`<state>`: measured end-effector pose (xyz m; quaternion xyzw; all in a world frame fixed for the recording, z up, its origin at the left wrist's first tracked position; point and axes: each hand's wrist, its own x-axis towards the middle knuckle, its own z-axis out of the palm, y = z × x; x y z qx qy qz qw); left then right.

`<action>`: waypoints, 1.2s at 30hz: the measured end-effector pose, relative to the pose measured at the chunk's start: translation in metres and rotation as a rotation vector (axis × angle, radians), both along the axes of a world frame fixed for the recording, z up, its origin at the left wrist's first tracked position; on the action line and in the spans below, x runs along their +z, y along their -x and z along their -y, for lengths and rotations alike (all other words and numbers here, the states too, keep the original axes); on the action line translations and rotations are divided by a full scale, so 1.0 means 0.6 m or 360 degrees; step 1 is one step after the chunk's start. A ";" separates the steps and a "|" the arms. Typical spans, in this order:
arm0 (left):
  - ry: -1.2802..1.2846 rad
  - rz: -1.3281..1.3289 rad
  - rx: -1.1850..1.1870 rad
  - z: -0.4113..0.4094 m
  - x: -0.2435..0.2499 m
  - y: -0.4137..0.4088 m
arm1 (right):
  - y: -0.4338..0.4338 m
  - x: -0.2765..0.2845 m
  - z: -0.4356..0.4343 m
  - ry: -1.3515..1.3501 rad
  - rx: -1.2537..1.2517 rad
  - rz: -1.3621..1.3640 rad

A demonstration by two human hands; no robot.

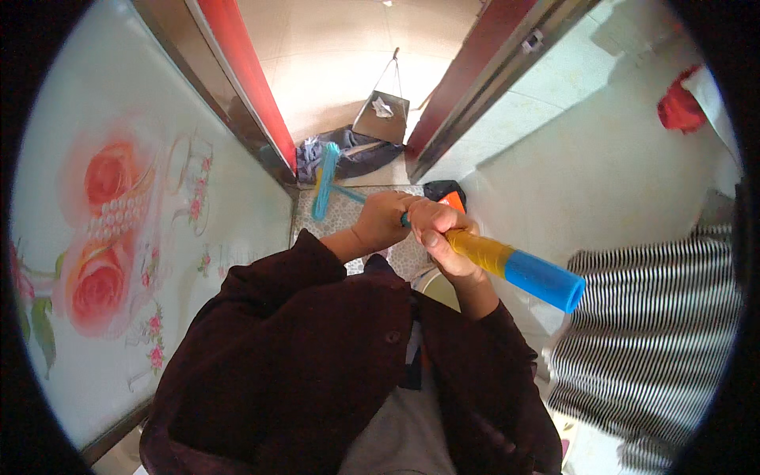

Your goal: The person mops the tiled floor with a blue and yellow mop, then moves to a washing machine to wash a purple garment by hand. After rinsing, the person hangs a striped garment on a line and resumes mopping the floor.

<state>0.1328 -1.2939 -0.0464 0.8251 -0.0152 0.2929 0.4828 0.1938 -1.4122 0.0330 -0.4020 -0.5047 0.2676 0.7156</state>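
My left hand is closed around the handle of a long-handled brush or broom, lower down the shaft. Just above it on the shaft, my right hand grips the same handle, whose upper end is wrapped in yellow and ends in an open blue tube. The light-blue head of the tool is at the doorway, over the pebble-patterned floor and beside a dark crumpled cloth. Whether the head touches the floor is unclear. Part of the shaft is hidden behind my hands.
A dustpan-like dark board with a crumpled white scrap stands beyond the threshold. Red door-frame sides flank the opening. A black bag with an orange item lies right of the doorway. A pale bucket is near my legs; a striped curtain hangs right.
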 end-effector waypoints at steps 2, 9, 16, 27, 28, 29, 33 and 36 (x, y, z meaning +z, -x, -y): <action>-0.0283 -0.0065 0.0099 -0.036 -0.009 -0.039 | -0.049 -0.007 -0.033 -0.0073 0.0055 0.0080; -0.0517 0.0046 0.0282 -0.152 0.023 -0.182 | -0.212 0.034 -0.156 -0.0168 0.0198 0.0230; -0.0470 -0.0179 0.0360 -0.301 0.009 -0.275 | -0.313 -0.027 -0.290 -0.0161 -0.0005 0.0412; -0.0392 -0.0447 0.0516 -0.633 -0.150 -0.372 | -0.432 -0.174 -0.598 0.0485 0.0157 0.0182; -0.0302 -0.0566 0.0436 -0.670 -0.152 -0.385 | -0.445 -0.174 -0.630 0.0551 0.0153 0.0191; -0.0270 -0.0627 0.0360 -0.690 -0.155 -0.392 | -0.457 -0.172 -0.656 0.0617 0.0148 0.0200; 0.0083 -0.0646 0.0341 -0.772 -0.172 -0.451 | -0.516 -0.170 -0.736 0.0909 0.0038 0.0152; 0.0012 -0.0482 0.0519 -0.842 -0.151 -0.498 | -0.582 -0.236 -0.744 0.1264 -0.0461 0.0703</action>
